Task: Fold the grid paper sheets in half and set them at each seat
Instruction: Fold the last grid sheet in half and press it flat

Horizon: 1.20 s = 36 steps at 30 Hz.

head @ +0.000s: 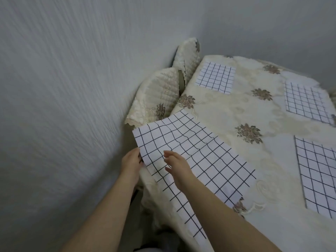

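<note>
Gripping the left edge of the large grid sheet [200, 160], the left hand [131, 163] has its fingers curled round the paper, thumb side up, and the corner just beyond them lifts off the table. The right hand [177, 165] lies over the same sheet, right beside the left fingers, its own fingers loosely spread and only slightly bent, holding nothing. Whether their tips actually touch the paper cannot be told. Back from both sets of fingers, toward the person, the sheet hangs down over the table edge. Ahead and to the right of them it lies flat on the cream tablecloth [227, 110], which has brown floral motifs [249, 133].

Well to the right of the right fingers, a second grid sheet [320, 171], smaller in outline, lies flat on the cloth. Just beyond the left fingers stands a quilted chair cover [158, 93], close against the table's side. Farther off to the right lies a third grid sheet [307, 100]. Straight ahead of the fingers, past the lifted corner and well apart from it, a fourth grid sheet [215, 77] rests near the far edge. A second quilted cover [189, 55] rises just left of that sheet. A pale textured wall [63, 88] fills everything to the left of the left fingers.
</note>
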Tool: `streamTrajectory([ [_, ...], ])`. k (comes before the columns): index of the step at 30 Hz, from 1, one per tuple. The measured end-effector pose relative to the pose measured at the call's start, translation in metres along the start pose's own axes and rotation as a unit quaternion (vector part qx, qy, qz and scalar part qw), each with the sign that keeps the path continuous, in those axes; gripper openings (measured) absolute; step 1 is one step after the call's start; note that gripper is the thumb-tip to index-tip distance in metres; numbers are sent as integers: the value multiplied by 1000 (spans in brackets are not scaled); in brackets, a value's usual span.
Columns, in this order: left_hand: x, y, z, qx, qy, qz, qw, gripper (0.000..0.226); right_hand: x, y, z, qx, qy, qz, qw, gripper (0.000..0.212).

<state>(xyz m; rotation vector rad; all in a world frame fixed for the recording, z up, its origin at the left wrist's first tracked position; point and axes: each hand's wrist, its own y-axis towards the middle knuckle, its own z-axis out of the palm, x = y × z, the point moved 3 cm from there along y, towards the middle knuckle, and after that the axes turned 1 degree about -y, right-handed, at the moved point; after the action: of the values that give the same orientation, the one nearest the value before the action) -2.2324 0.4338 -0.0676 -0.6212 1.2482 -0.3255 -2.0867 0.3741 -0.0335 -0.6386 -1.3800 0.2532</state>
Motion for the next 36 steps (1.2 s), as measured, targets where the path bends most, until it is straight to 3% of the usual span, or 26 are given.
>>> streamTrajectory([
  [6, -2, 3, 2, 8, -17, -55, 998, 31, 7, 6, 32, 52, -81, 10, 995, 57],
  [9, -2, 3, 9, 30, -13, -56, 998, 28, 15, 2, 38, 47, -95, -4, 994, 53],
  [11, -4, -1, 18, 45, -30, -59, 997, 25, 20, 1, 39, 24, -117, -31, 992, 42],
  [17, -2, -9, 44, 101, -43, -66, 992, 34, 32, 10, 24, -114, -155, -72, 979, 48],
  [19, -1, -14, 54, 128, -20, -70, 989, 38, 33, 13, 12, -158, -136, -79, 975, 46],
  [25, -1, -32, 88, 213, 12, -59, 975, 45, 34, 11, -40, -277, -63, -122, 951, 13],
  [29, 1, -42, 108, 231, 29, -32, 972, 42, 38, -2, -82, -318, 27, -133, 938, 13],
  [36, 20, -60, 146, 264, 43, -33, 963, 38, 35, -41, -171, -425, 146, -148, 881, 24],
])
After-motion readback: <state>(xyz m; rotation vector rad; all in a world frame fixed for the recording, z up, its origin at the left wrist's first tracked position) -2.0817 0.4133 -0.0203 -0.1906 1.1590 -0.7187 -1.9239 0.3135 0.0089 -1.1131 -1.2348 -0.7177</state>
